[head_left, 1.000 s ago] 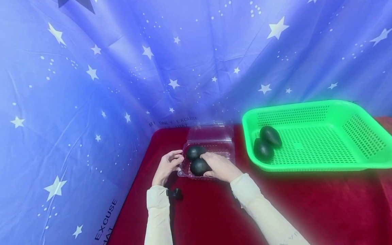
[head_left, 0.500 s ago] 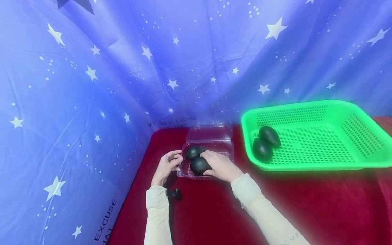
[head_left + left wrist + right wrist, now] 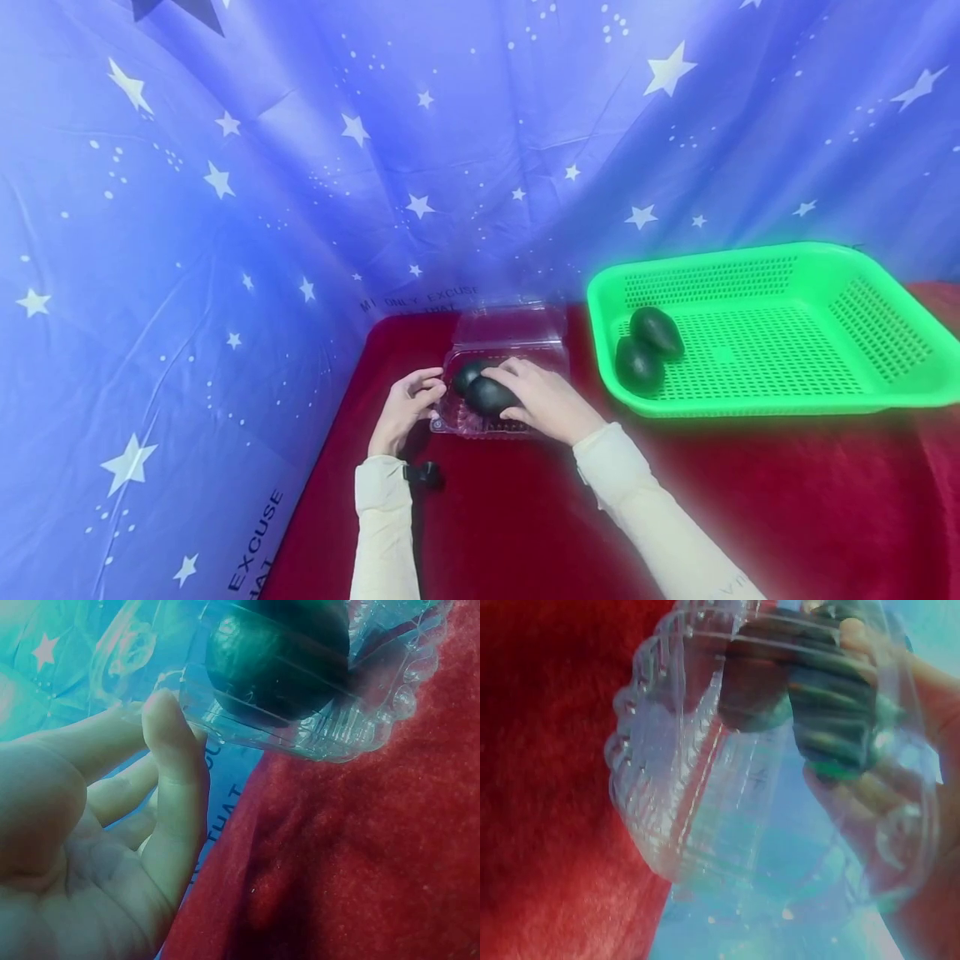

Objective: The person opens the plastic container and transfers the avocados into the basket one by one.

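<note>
Right hand (image 3: 552, 403) held a dark oval (image 3: 491, 398) at the clear box (image 3: 480, 429)

The right hand's grip was curled about the dark oval, fingers over its top and thumb at its near side; the dark oval was within the box's outline, just beside a second oval (image 3: 467, 376), though glare on the plastic made it hard to tell whether it rested on the bottom; the left hand (image 3: 405, 408) was at the box's left edge, its grip nearly closed, thumb and finger pinching the rim.

The clear lid (image 3: 510, 329) was folded back behind the base; the box sat on the red-covered desk (image 3: 495, 517); to its right stood a green basket (image 3: 750, 408) pierced with small holes, a farther oval (image 3: 657, 332) and a nearer oval (image 3: 639, 367) lying together at its left end; a small black device (image 3: 429, 475) sat by the cuff of the left sleeve (image 3: 384, 533); a blue backdrop (image 3: 300, 167) printed with white stars rose behind.
</note>
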Demonstrator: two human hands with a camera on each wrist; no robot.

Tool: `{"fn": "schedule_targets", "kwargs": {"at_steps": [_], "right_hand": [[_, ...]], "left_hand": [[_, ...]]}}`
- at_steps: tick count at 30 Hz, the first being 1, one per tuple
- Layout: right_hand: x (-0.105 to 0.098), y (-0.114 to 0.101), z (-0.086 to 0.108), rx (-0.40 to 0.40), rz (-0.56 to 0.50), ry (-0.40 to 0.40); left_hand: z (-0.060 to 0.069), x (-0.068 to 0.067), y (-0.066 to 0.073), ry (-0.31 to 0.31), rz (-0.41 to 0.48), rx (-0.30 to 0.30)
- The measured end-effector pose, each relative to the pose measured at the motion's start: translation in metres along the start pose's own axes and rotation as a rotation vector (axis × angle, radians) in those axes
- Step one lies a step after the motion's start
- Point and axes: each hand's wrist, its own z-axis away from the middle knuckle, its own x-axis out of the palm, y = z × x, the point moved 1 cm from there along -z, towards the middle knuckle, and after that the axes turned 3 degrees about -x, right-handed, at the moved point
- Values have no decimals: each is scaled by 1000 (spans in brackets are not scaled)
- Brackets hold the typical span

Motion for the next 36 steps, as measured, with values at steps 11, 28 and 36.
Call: {"fn": "schedule_targets", "kwargs": {"at_steps": [11,28,36], "right_hand": [[-19,4,11,37,13,24],[-41,12,23,66,-3,74],[-53,15,28,53,20,117]], "left_hand": [[-3,1,1,-19,21,-3],[-2,0,1,-25,32,-14],[-2,0,2,-9,20,-24]]}}
